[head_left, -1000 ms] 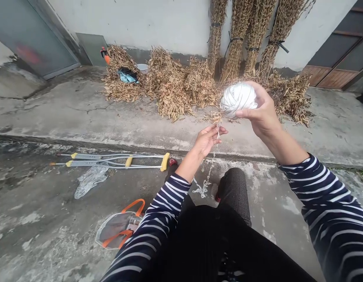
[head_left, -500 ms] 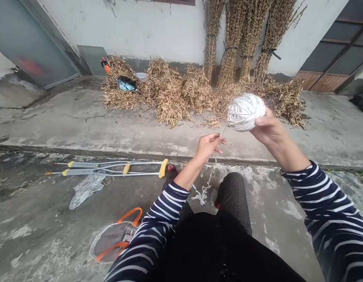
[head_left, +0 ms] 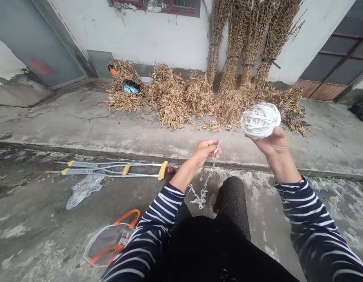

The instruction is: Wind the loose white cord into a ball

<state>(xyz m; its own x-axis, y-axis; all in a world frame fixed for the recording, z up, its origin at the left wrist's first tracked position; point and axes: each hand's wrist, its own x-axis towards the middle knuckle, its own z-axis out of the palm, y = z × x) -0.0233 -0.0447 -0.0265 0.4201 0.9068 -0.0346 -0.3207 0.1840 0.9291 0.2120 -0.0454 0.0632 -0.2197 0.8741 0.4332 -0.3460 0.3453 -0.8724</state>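
A white ball of flat cord (head_left: 260, 120) rests in my right hand (head_left: 272, 144), whose fingers wrap round its underside and near side. From the ball a thin strand of white cord (head_left: 226, 137) runs down to my left hand (head_left: 205, 152). The left fingers are closed on that strand, with the fingertips curled round it. Below the left hand the cord hangs on toward the ground and ends in a loose, tangled heap (head_left: 200, 200) between my feet.
A pair of crutches (head_left: 111, 169) and a clear plastic bag (head_left: 84, 191) lie at the left. Nearer is a bag with orange handles (head_left: 102, 244). Beyond a low concrete step edge (head_left: 81, 150), dried plant heaps (head_left: 172, 98) and tied upright bundles (head_left: 233, 58) line the wall.
My right hand has moved right and a little down with the ball, which has turned. My left hand is slightly lower and to the left, with the strand stretched longer between them.
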